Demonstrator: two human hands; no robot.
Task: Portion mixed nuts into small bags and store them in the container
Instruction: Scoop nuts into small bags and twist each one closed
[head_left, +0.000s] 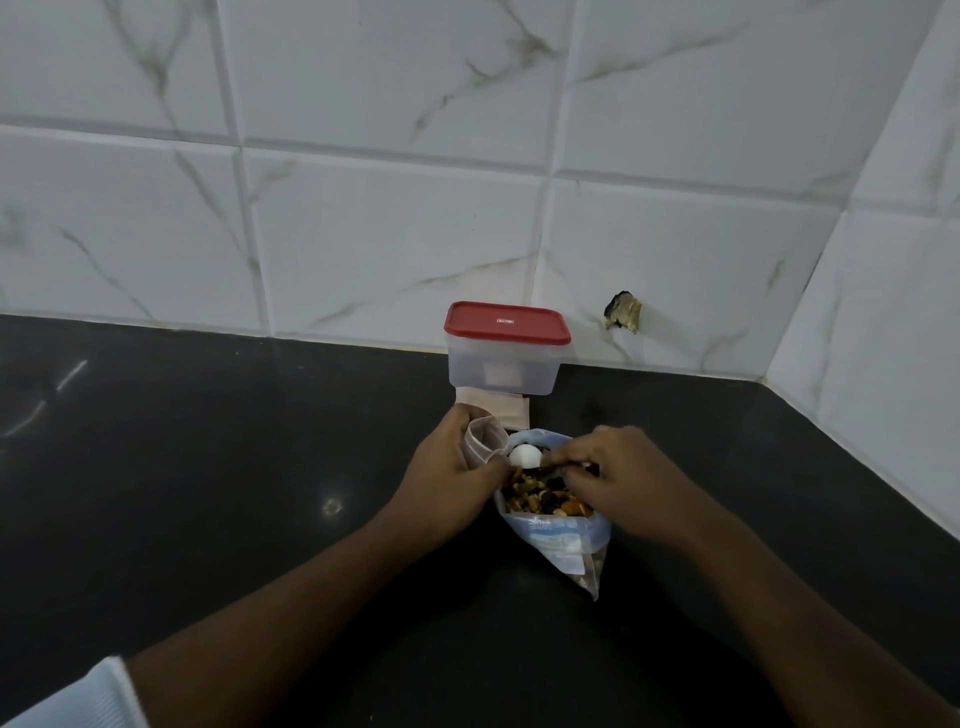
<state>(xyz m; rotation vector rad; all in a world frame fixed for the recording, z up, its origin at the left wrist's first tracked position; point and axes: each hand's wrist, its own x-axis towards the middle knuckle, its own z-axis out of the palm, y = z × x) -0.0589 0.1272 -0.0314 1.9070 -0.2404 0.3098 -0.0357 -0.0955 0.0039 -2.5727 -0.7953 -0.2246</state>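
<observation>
Nearest you, a pale sleeve (78, 696) shows at your left elbow, and both forearms reach out over the dark counter (208, 467). The big bag (558, 535) lies on the counter between your hands with its mouth open and the mixed nuts (540, 499) showing inside. Your left hand (452, 467) is curled round a small bag (485, 441), clear and held open-mouthed just beside the big bag's rim. Your right hand (628, 473) has its fingers bent over the big bag's mouth, pinching the white scoop (524, 455) (its bowl sits between the two bags). Just beyond your hands lies a pale flat stack (498, 410), and on its far end stands the container (506, 369), its red lid (506, 323) on, close to the tiled wall (363, 208). To the container's right the wall has a chipped hole (623, 312).
</observation>
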